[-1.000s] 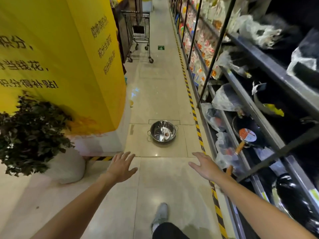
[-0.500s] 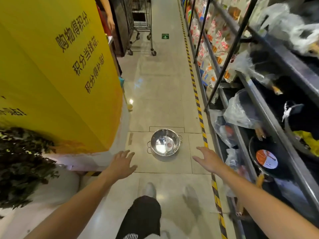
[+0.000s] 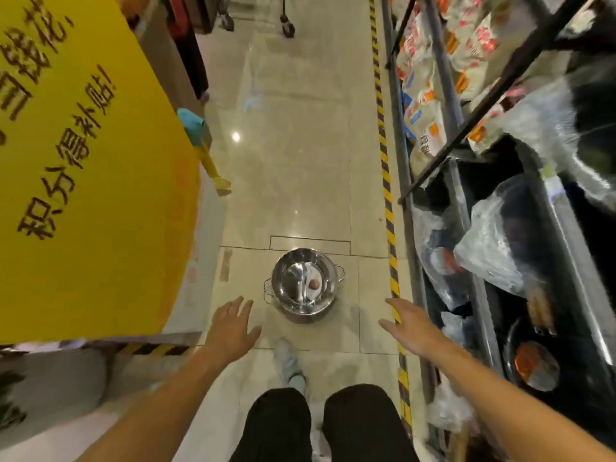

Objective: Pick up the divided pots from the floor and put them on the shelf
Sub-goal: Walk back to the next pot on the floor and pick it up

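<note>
A shiny steel divided pot [image 3: 302, 284] with two side handles and a curved partition stands on the tiled floor in the aisle, a round label lying inside it. My left hand [image 3: 232, 325] hovers open just to the pot's lower left, fingers spread, not touching it. On the other side my right hand [image 3: 410, 327] is open too, palm down, to the pot's lower right and near the striped floor tape. The dark metal shelf [image 3: 480, 295] runs along the right, holding bagged pans.
A big yellow pillar [image 3: 83, 168] with black lettering fills the left. Black-and-yellow tape [image 3: 386, 181] runs along the shelf foot. My shoe [image 3: 286, 361] and dark trousers sit below the pot. Trolley wheels [image 3: 287, 28] stand far up the aisle. A potted plant [image 3: 10, 401] is at the left edge.
I have walked closer; the pot now sits nearer and right in front of my hands. Both hands stay open and apart, now level with the pot's near side.
</note>
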A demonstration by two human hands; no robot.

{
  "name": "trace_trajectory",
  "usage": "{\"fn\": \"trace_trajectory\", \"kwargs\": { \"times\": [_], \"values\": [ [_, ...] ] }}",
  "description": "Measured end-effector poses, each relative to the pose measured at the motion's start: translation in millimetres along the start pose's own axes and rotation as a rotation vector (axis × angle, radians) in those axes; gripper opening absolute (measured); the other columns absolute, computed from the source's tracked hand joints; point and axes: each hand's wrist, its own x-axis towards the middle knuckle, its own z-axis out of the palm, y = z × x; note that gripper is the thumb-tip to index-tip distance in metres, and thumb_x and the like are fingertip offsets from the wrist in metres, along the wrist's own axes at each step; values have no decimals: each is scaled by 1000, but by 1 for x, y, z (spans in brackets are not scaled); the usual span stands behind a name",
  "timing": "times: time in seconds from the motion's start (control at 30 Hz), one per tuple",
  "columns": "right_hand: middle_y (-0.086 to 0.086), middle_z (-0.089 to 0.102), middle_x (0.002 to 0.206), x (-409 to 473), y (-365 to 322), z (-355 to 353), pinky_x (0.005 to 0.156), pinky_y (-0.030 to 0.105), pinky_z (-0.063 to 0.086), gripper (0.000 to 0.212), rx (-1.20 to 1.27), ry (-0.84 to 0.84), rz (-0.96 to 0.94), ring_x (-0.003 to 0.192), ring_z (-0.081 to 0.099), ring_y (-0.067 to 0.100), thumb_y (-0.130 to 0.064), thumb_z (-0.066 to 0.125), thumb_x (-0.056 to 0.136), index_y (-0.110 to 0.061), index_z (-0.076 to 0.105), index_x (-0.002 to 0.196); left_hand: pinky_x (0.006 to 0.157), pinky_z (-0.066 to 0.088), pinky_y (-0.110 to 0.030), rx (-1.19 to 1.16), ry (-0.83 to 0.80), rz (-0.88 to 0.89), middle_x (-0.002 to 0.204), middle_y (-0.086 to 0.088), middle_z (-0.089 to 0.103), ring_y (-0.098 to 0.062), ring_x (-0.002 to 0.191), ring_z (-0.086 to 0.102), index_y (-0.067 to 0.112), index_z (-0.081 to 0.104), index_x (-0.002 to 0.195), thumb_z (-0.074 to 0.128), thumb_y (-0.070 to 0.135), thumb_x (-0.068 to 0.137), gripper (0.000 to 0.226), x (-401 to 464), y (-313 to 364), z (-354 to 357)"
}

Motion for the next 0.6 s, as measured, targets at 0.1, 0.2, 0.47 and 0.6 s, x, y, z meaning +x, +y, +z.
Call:
{"fn": "trace_trajectory", "kwargs": {
  "times": [0.1,0.2,0.47,0.6],
  "values": [
    [6,33,163,70,3,-12,120,33,24,68,-60,-44,-34,151,27,23,-49,51,100,-19,31,158,123,8,-41,-59,-18,-44,165,-8,11,-28,151,13,19,12,157,34,54,99,71,51,0,3],
    [9,36,161,156,10,-7,119,37,26,66,-74,-63,-59,148,31,27,-45,53,101,-16,33,157,123,10,-41,-137,-10,-81,164,-9,16,-29,149,16,18,17,156,36,53,97,71,113,2,19],
    [8,25,166,384,78,111,121,36,19,79,-26,-179,-46,152,22,26,-46,59,97,-16,21,161,121,16,-42,-259,-87,-245,164,-9,17,-29,150,16,20,19,156,51,46,95,74,285,-8,177],
    [9,17,168,474,122,184,123,36,15,83,-38,-223,-1,154,16,26,-45,59,97,-15,15,162,120,18,-44,-295,-130,-317,163,-15,17,-32,149,16,17,18,156,57,44,93,78,365,-19,257]
  ]
}}
